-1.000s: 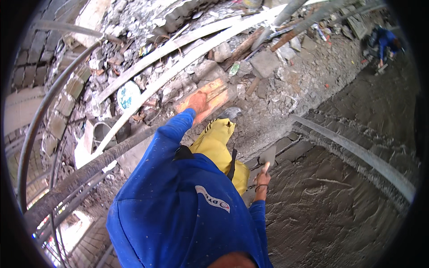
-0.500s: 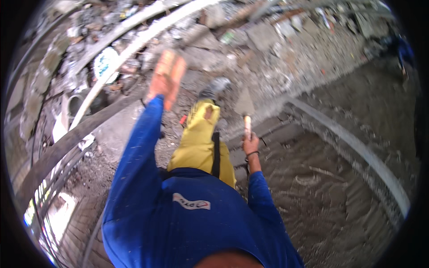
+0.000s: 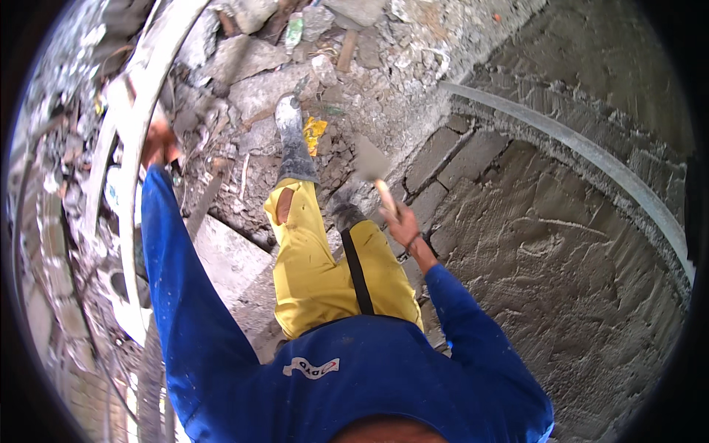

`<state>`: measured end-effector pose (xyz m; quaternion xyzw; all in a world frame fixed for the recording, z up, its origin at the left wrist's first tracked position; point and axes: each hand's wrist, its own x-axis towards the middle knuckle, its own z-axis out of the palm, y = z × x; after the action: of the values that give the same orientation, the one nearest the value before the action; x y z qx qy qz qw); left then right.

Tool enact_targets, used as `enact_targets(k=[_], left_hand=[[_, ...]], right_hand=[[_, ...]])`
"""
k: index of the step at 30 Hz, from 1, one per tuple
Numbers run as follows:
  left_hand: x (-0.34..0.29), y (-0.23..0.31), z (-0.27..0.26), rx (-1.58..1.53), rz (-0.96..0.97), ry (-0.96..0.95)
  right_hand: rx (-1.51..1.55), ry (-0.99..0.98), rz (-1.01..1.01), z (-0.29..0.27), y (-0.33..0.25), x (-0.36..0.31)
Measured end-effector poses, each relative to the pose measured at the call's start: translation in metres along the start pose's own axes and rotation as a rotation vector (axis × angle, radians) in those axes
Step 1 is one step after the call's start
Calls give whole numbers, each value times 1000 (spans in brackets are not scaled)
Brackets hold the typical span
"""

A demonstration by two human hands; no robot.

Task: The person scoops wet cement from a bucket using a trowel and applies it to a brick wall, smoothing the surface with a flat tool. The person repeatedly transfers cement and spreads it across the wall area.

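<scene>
My right hand (image 3: 402,225) is closed around the wooden handle of a trowel (image 3: 371,159). The trowel's grey pointed blade tilts up and away from me, beside the edge of a mortar-coated brick wall (image 3: 546,273). Out at the left, my left hand (image 3: 159,144) is right at a long pale pole (image 3: 151,96). Bright light and blur hide its fingers, so I cannot make out whether they grip the pole.
Broken concrete and rubble (image 3: 251,63) cover the ground ahead. A pale flat slab (image 3: 229,258) lies left of my legs, near a dark beam (image 3: 203,203). A yellow wrapper (image 3: 314,133) is beside my boot (image 3: 290,122). A long strip (image 3: 576,133) crosses the mortar.
My left hand has swung left, from above the rubble to the pale pole. One leg has stepped forward, and the view has shifted. The trowel stays in my right hand.
</scene>
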<state>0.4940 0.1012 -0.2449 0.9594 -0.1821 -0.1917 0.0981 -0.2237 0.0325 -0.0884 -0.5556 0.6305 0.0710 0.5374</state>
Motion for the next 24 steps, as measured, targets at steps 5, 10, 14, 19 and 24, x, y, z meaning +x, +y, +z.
enact_targets(k=[5, 10, 14, 19, 24], left_hand=[[32, -7, 9, 139, 159, 277], [39, -21, -8, 224, 388, 613], [-52, 98, 15, 158, 162, 434], [-180, 225, 105, -112, 722, 244], [-194, 293, 253, -229, 904, -427]], right_hand=[[2, -248, -543, 104, -200, 115], [123, -402, -264, 176, -328, 192], [131, -207, -208, 168, -243, 221], [691, 67, 486, 82, -50, 268], [504, 247, 407, 11, 105, 385]])
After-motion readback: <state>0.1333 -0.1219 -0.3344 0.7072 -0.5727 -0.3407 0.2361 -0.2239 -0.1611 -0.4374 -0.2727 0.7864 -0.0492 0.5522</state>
